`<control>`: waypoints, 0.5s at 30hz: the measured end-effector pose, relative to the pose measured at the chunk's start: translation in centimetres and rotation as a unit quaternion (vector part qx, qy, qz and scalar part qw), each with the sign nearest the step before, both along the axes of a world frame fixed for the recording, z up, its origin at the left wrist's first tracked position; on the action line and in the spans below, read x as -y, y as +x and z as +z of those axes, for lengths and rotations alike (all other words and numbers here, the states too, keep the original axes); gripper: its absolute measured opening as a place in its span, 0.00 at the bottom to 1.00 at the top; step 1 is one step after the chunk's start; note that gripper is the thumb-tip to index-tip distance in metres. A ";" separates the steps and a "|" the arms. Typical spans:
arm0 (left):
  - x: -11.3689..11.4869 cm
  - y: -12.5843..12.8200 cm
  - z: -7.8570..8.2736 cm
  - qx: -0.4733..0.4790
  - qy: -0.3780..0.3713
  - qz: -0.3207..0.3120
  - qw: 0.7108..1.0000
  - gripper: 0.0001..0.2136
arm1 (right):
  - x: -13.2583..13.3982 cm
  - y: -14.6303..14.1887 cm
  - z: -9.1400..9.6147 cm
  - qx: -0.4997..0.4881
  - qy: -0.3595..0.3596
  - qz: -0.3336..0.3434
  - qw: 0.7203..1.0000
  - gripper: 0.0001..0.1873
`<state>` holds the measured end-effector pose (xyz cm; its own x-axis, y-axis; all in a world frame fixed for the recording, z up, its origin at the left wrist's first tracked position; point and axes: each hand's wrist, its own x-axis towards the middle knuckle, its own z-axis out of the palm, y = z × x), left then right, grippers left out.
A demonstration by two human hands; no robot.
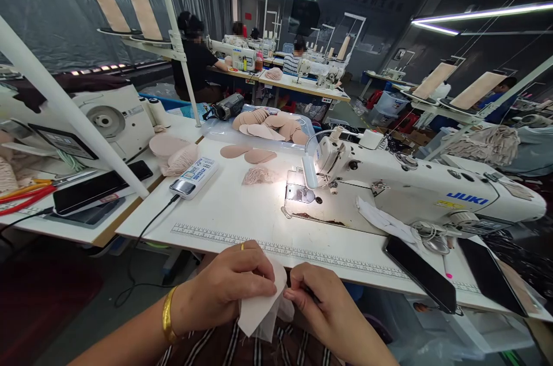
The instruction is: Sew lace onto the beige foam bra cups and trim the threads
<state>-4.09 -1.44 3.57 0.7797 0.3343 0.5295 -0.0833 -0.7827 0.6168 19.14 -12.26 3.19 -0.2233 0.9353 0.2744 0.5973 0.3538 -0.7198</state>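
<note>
Both my hands are low in the head view, in front of the sewing table's near edge. My left hand (228,285), with a gold ring and a gold bangle, is closed on a pale beige fabric piece (259,311) with thin sheer cloth under it. My right hand (322,300) pinches the same piece at its right edge. Beyond them a white JUKI sewing machine (415,187) stands on the white table (242,210), its lamp lighting the needle plate (298,193). Several beige pads (248,154) and a lace scrap (259,176) lie on the table.
A clear tray of beige pads (272,124) sits at the back, with a camcorder (228,105) next to it. Two dark phones (421,274) (490,276) lie at the right, a remote-like controller (194,177) with a cable at the left. Red scissors (26,196) and another phone (99,186) rest on the left table. Other people sew behind.
</note>
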 end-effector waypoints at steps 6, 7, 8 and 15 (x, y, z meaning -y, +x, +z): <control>-0.2 0.3 -0.2 0.070 0.042 -0.003 0.997 0.11 | 0.2 0.4 -0.4 -0.026 0.007 -0.014 1.000 0.07; -0.2 0.5 -0.2 0.090 0.051 -0.005 0.995 0.10 | 0.1 0.3 -0.4 -0.034 0.008 -0.006 0.999 0.06; -0.2 0.6 -0.1 0.102 0.058 -0.008 0.993 0.10 | 0.0 0.2 -0.4 -0.039 0.010 0.003 0.999 0.05; 0.1 0.8 0.4 0.090 0.053 -0.020 0.994 0.10 | -0.4 -0.4 0.0 -0.039 0.011 0.027 0.999 0.11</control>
<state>-3.32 -1.51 4.02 0.6803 0.2403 0.6924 -0.2169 -0.8364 0.5034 18.71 -11.83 3.20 -0.2503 0.9163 0.3128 0.5192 0.3997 -0.7554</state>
